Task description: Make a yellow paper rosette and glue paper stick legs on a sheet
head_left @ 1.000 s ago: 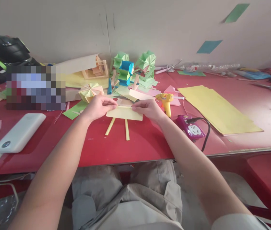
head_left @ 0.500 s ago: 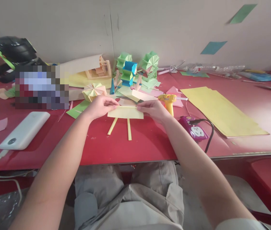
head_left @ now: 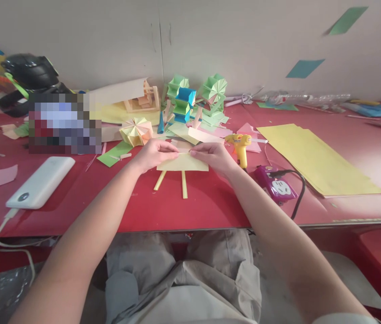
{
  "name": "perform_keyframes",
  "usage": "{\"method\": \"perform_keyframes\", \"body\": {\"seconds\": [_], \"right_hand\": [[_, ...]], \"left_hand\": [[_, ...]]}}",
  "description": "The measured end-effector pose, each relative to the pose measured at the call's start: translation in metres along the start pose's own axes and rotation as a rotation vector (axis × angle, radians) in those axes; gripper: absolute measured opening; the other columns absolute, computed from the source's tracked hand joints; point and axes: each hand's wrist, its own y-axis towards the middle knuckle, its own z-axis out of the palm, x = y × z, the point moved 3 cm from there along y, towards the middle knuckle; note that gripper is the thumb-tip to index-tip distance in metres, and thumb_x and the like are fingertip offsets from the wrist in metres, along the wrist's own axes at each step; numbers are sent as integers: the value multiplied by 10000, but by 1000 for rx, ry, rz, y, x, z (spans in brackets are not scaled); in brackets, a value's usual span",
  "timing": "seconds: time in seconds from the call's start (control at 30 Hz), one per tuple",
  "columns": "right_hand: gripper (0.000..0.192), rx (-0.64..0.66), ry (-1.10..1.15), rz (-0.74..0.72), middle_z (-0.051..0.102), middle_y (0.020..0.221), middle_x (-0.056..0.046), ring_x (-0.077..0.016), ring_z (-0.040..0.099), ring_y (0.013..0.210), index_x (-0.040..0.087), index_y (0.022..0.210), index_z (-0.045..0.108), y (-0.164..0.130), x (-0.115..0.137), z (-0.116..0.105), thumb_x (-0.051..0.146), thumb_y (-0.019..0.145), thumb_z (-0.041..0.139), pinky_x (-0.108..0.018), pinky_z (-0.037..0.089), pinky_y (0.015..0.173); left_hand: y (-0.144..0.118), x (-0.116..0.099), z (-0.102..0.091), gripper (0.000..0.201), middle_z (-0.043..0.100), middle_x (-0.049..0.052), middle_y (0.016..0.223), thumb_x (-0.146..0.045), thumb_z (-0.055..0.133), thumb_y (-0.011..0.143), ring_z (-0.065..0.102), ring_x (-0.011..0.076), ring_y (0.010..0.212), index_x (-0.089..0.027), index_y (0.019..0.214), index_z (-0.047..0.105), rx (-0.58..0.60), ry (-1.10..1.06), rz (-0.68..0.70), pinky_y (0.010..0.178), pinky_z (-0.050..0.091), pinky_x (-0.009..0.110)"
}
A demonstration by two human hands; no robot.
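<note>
A pale yellow sheet of paper point(head_left: 182, 163) is stretched between my two hands, its top edge pinched. My left hand point(head_left: 158, 154) closes thumb and fingers on that edge left of the middle. On the other side of the middle, my right hand point(head_left: 212, 156) pinches the same edge, and the thumbs are a short gap apart. Below the sheet, two narrow yellow paper strips, a left strip point(head_left: 160, 180) and a right strip point(head_left: 184, 185), lie on the red table point(head_left: 143, 211). Their upper ends are hidden under the sheet.
A yellow glue gun point(head_left: 240, 146) and a purple power socket point(head_left: 274, 182) sit to the right, near large yellow sheets point(head_left: 321, 162). Folded paper wheels point(head_left: 213, 87) stand behind my hands. A white power bank point(head_left: 42, 182) with a cable lies left.
Both hands have slid inward along the paper's top edge, so the thumbs are closer together. The view has shifted slightly left.
</note>
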Motion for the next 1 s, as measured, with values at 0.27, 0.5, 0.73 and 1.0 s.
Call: {"method": "perform_keyframes", "body": {"seconds": [0.27,0.5,0.73,1.0], "right_hand": [[334,8,-3,-9,589,616,16,-88,432,550,158,864,756,0,1,4,413,661,831,-264,321,526],[344,27,26,13,701,752,-29,-122,550,669,164,870,777,-1,0,8,435,669,845,-276,406,610],[330,50,69,12,763,844,-59,-168,654,767,177,883,795,-1,0,5,412,659,859,-312,501,717],[332,69,32,-7,767,863,-71,-179,669,773,183,890,801,-1,-1,4,408,653,856,-310,521,685]], "left_hand": [[4,3,9,299,787,74,865,-380,884,624,729,244,899,-182,830,798,-19,-47,46,874,554,386],[4,2,11,284,787,64,829,-380,883,622,736,241,861,-189,814,798,-17,-38,37,840,563,378],[5,4,-2,337,790,88,934,-410,896,620,720,248,952,-193,865,814,14,-60,29,915,544,388],[1,1,-9,344,782,103,931,-382,894,623,715,243,945,-177,885,806,31,-41,-29,895,554,390]]}}
